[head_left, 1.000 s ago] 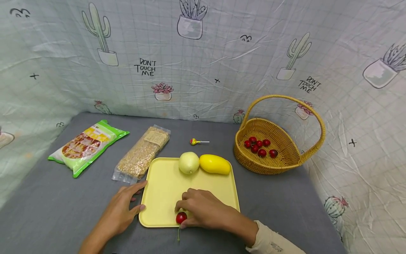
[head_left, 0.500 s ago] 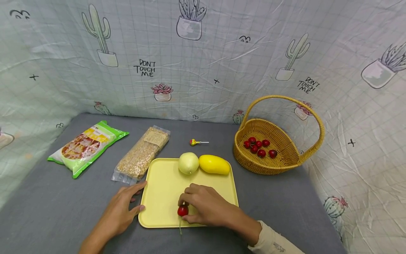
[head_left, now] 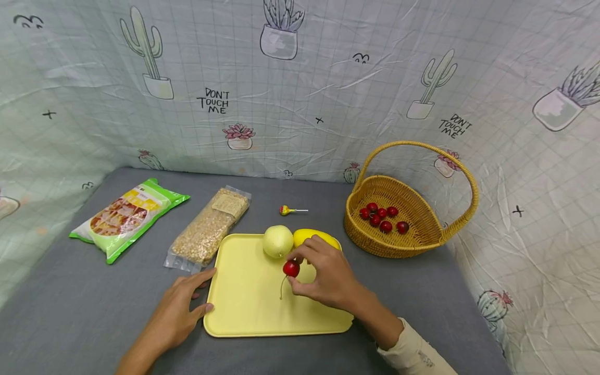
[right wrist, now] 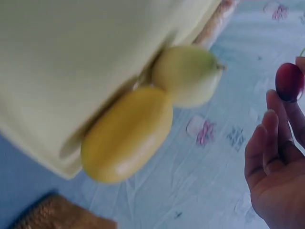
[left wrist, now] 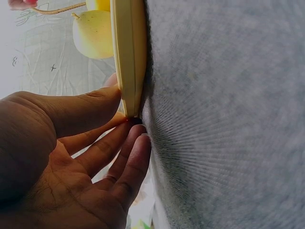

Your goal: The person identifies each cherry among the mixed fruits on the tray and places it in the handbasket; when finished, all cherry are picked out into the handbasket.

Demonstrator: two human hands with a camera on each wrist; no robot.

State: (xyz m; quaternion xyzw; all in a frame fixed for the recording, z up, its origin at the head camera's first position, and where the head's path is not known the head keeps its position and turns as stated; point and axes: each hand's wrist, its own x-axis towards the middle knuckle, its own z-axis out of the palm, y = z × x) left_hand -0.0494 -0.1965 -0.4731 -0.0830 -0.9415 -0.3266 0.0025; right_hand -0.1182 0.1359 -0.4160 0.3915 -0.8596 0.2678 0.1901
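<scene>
In the head view, my right hand (head_left: 328,273) pinches a dark red cherry (head_left: 291,268) by its body, between thumb and fingers. Its thin green stem hangs down over the pale yellow tray (head_left: 253,317). The right wrist view has the same cherry (right wrist: 289,82) at the fingertips. Along the tray's back edge lie a pale green pear (head_left: 277,241) and a yellow mango (head_left: 307,235), the mango partly hidden by my right hand. My left hand (head_left: 175,310) rests at the tray's left side; the left wrist view has its thumb on the tray rim (left wrist: 131,71) and its fingers nearly straight beside it.
A wicker basket (head_left: 375,248) with a tall handle and several cherries (head_left: 386,226) stands right of the tray. A lollipop (head_left: 285,210) lies behind the tray. To the left are a clear bag of grains (head_left: 208,229) and a green-and-white food bag (head_left: 126,216).
My right hand has lifted the cherry from the tray's front edge and carried it back and right, toward the pear and mango. The left hand has stayed at the tray.
</scene>
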